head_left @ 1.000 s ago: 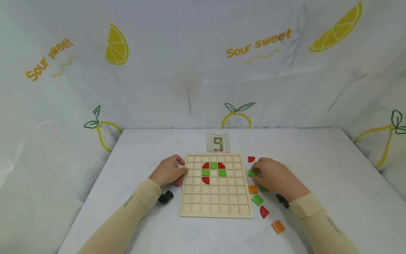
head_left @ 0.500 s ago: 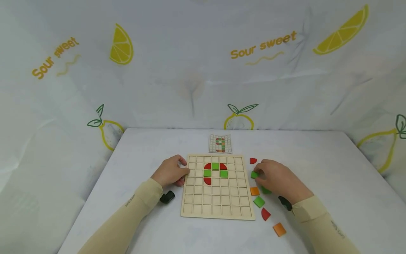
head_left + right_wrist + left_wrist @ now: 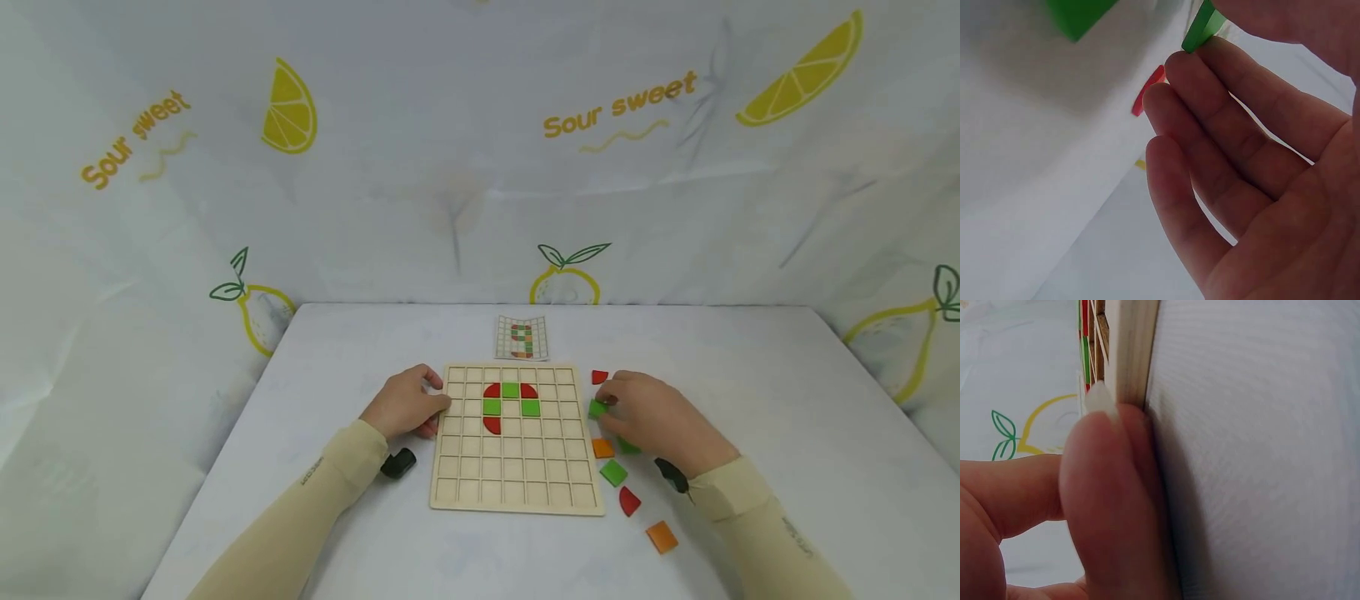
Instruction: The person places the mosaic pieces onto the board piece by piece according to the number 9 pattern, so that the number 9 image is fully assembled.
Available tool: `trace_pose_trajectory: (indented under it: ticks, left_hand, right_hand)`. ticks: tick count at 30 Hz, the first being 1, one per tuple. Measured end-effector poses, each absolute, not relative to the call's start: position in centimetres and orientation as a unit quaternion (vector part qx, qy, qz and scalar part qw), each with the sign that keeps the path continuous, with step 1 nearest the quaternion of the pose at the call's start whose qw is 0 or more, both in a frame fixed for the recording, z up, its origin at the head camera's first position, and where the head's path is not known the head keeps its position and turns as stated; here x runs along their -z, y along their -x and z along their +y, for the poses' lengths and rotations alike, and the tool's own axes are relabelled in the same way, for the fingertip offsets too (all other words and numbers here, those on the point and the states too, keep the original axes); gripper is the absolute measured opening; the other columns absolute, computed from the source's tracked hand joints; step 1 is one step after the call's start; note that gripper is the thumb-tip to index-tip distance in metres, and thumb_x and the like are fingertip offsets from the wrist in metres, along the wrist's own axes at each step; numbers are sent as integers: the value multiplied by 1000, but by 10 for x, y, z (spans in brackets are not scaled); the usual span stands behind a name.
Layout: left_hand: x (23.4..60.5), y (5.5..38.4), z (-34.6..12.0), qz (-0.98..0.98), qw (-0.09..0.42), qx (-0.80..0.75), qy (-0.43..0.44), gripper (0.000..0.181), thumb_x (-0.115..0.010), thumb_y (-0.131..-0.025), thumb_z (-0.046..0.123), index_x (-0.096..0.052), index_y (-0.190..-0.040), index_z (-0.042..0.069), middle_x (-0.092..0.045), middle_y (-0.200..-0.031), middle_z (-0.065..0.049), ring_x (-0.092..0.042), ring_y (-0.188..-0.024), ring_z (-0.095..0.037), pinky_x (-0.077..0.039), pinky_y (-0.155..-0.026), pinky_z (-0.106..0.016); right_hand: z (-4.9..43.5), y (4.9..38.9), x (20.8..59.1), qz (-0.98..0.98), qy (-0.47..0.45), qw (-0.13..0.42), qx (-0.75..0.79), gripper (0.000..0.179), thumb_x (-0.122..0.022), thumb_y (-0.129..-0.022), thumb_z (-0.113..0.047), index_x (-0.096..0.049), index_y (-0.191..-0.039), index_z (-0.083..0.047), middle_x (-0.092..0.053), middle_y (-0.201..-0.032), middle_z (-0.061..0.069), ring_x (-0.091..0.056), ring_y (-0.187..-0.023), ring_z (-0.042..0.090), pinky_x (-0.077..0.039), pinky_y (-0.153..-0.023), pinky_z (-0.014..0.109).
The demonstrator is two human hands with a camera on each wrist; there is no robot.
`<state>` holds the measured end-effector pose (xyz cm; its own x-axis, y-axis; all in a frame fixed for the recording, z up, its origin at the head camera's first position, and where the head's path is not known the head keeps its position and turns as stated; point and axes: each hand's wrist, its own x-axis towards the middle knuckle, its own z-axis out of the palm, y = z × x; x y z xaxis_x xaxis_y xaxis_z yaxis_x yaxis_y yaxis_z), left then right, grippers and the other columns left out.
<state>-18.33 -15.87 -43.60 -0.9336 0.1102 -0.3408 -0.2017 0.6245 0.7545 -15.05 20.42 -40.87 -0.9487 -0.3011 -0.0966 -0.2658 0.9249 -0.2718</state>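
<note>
Nearest you, right of the board, lie an orange square, a red wedge, a green square and, close by the board's edge, a second orange square. A green piece shows from under your right hand, which covers part of it. That hand pinches a green tile between thumb and fingertips, just beside the board's right edge; its other fingers curve gently. In the right wrist view your thumb hides some of the tile, and the top border cuts off a green shape; which piece that is, you can't tell.

Your left hand is half spread at the board's left edge, fingers relaxed, thumb tip touching the rim; its lower fingers are partly out of sight. On the board sit three red pieces and three green inlays, hook-shaped together. Beyond your right fingertips lies a second red wedge; farthest, a card, its printed grid small and hard to read.
</note>
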Motion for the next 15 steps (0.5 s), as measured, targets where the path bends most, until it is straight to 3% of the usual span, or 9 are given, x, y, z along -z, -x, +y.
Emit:
trace_pose_trajectory:
  ticks: [8,15]
  left_hand:
    - [436,185,-159,892,178,-416,18,27,-71,-102,23,-61,-124,11,-73,-70,-7,-70,-55,-15,-59,-59,-27]
    - [434,184,-161,892,176,-416,15,28,-72,-101,24,-61,-124,11,-72,-69,-7,-70,-55,-15,-58,-60,-26]
  right_hand:
    - [171,154,398,975,184,59,106,20,-82,-93,-22,-79,-110,-12,-70,-102,-3,-61,-91,14,-61,-89,39]
    - [132,153,401,965,232,48,115,17,-83,-93,-20,-80,-107,-11,-69,-98,-3,-61,-87,12,-60,-83,33]
